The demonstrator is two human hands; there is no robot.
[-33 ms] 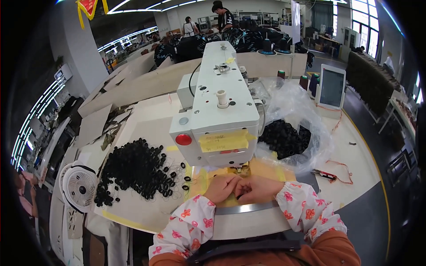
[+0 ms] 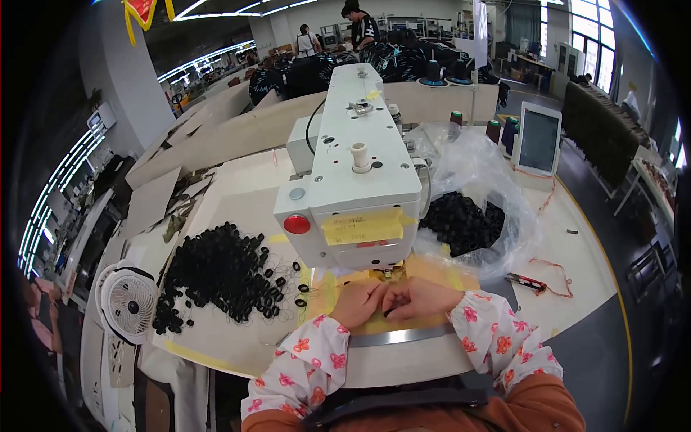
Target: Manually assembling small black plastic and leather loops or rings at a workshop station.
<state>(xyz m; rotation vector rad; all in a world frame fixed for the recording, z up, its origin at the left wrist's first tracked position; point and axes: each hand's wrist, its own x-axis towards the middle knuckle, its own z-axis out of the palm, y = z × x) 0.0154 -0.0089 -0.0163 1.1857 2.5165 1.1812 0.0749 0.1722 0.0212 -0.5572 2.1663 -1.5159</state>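
Note:
Both hands meet on the yellow-taped work surface just below the head of a white sewing machine (image 2: 353, 209). My left hand (image 2: 356, 302) is closed, its fingertips pressed together close to the needle area; what they pinch is hidden. My right hand (image 2: 417, 299) is closed too, its fingers curled against the left fingertips. A small black piece (image 2: 389, 312) shows under the right fingers, perhaps one of the black rings. To the left lies a wide heap of small black rings (image 2: 223, 270), some trailing thin threads. On the right, more black pieces (image 2: 464, 223) fill a clear plastic bag (image 2: 515, 241).
A white fan (image 2: 129, 306) stands at the table's left edge. Red-handled thread snips (image 2: 529, 282) with an orange cord lie on the right. Behind them are a tablet-like screen (image 2: 538, 140) and thread spools (image 2: 493, 129). Two people (image 2: 362, 29) stand at the far back among dark bundles.
My right hand's fingers have shifted slightly left and up against the left fingertips. The left hand has barely moved.

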